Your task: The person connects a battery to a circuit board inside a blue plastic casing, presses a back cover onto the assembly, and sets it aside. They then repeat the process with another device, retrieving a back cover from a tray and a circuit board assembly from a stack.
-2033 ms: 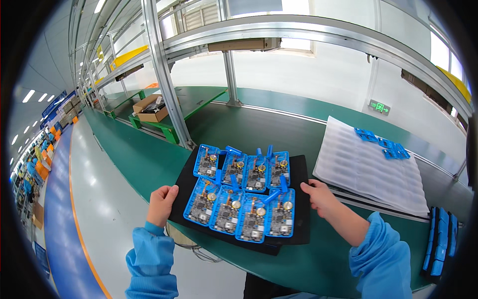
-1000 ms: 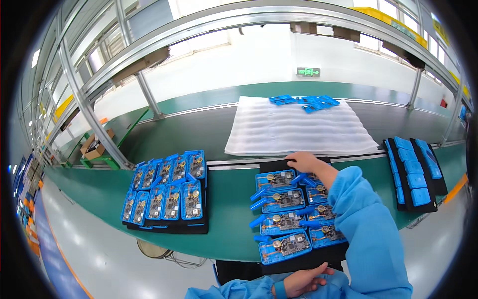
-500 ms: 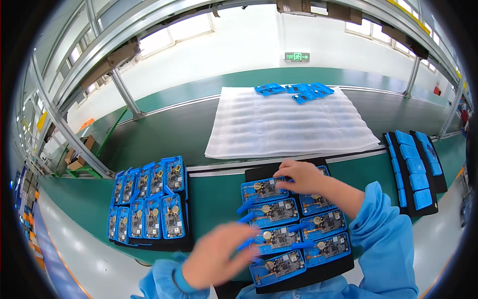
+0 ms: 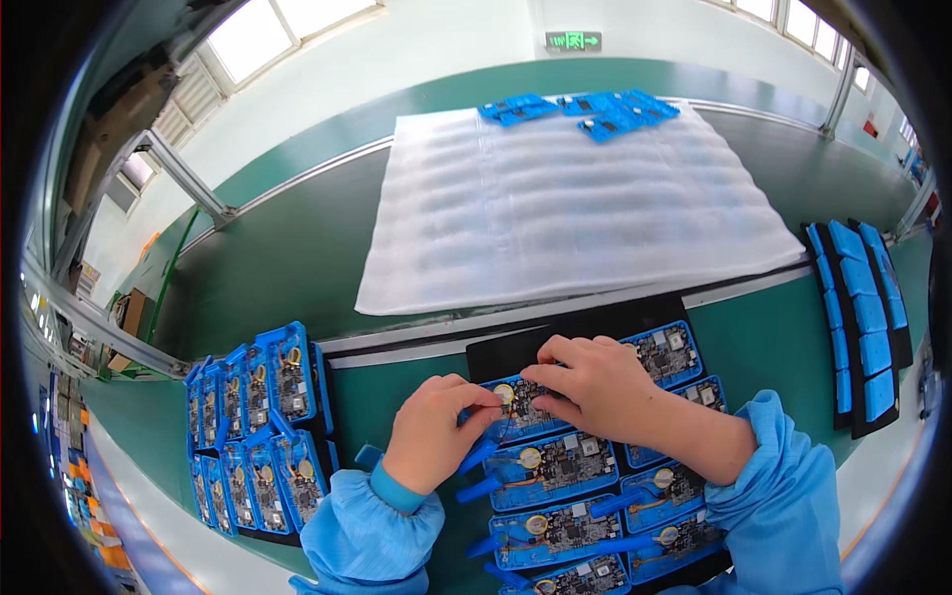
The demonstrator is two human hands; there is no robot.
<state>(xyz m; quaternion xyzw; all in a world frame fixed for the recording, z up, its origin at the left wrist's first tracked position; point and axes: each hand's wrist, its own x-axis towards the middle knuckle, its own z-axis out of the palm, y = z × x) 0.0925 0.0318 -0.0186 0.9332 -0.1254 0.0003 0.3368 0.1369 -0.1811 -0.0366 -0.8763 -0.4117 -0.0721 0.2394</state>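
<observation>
Both hands meet over the far-left blue plastic case (image 4: pixel 545 428) of a group on a black tray; a circuit board (image 4: pixel 528 411) and a round coin cell (image 4: pixel 505 394) lie in it. My left hand (image 4: pixel 436 428) comes from the left, thumb and forefinger pinched at the coin cell's edge; whatever is between the tips is too small to name. From the right, my right hand (image 4: pixel 595 387) bends over the same case, its thumb and fingertips gripping the circuit board and partly covering it. Similar filled cases (image 4: pixel 555 471) sit nearer me, with blue strips at their left ends.
More filled blue cases (image 4: pixel 288 382) stand packed on a tray at the left. Blue covers (image 4: pixel 866 312) line black trays (image 4: pixel 897 342) at the right. White foam sheeting (image 4: pixel 575 218) covers part of the bench behind, with several blue pieces (image 4: pixel 605 114) along its far edge.
My left hand has moved away from me to the far-left case, and its fingers have closed to a pinch. My right hand stays over that case. The view has tilted down and closer.
</observation>
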